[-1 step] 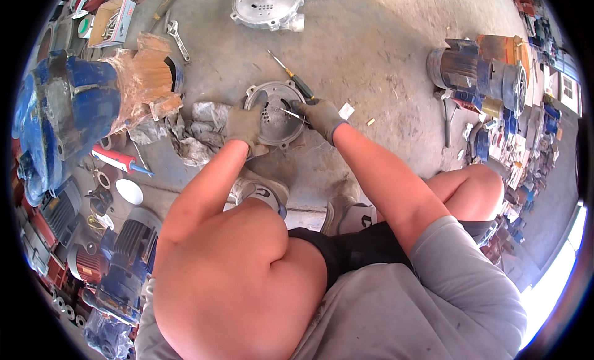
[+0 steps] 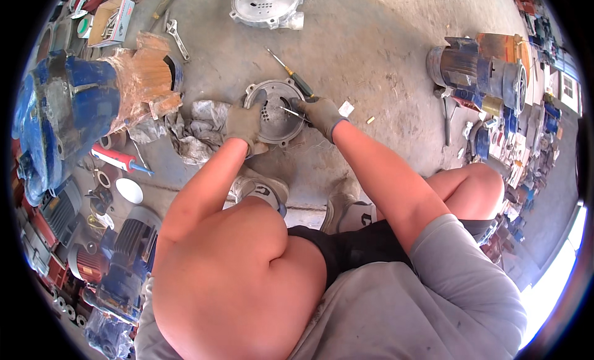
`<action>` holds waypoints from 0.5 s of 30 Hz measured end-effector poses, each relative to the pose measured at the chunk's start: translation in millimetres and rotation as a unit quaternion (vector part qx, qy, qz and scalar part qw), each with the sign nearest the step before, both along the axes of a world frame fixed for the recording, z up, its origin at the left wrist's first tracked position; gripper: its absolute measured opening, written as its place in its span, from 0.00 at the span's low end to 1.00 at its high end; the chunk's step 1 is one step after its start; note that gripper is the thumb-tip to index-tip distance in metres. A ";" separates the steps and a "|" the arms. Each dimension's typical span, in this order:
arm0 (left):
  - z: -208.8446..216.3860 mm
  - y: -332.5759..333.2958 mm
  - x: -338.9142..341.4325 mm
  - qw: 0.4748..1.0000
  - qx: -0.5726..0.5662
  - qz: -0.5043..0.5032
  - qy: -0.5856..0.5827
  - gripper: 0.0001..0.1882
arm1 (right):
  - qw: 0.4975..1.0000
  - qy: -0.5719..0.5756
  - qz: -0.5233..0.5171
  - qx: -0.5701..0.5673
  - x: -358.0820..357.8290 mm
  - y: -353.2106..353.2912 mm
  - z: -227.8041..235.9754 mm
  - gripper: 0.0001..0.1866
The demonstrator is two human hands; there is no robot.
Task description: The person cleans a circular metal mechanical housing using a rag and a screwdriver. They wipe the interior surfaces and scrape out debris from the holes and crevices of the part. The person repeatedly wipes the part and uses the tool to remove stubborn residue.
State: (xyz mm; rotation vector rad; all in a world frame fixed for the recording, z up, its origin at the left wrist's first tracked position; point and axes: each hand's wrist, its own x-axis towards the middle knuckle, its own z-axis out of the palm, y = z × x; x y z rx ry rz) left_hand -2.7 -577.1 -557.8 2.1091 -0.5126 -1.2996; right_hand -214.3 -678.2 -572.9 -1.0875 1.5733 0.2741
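Observation:
A round grey metal cover plate (image 2: 281, 131) with lugs on its rim, a curved slot and several small holes lies on the floor in front of my feet. My left hand (image 2: 245, 123), in a dirty work glove, is closed on the plate's left edge. From my gloved right hand (image 2: 322, 115), closed at the plate's right side, a thin metal tool (image 2: 293, 113) points over the plate's face near the slot. Its handle is hidden in the glove, so I cannot tell its kind. Just beyond that hand lies a screwdriver (image 2: 296, 78) with a dark green and yellow handle.
A similar, shinier cover (image 2: 266, 6) lies farther off. Crumpled dirty rags (image 2: 201, 128) sit left of the plate. Further left are an adjustable wrench (image 2: 178, 39), a large blue pump (image 2: 68, 106) and a red sealant tube (image 2: 114, 157). A blue motor (image 2: 461, 66) and a hammer (image 2: 447, 121) lie right.

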 end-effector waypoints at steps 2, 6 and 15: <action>-7.9 0.6 5.9 0.999 -0.012 -0.026 -0.017 0.36 | 1.000 0.012 0.004 -0.001 3.6 -2.4 -1.3 0.32; -5.6 1.7 3.0 0.999 0.007 0.013 0.041 0.42 | 1.000 0.003 0.019 -0.023 -0.4 -2.0 -3.1 0.32; -4.5 1.4 6.7 1.000 0.007 -0.023 -0.001 0.42 | 0.999 -0.031 0.023 -0.013 -7.7 -1.1 -14.3 0.32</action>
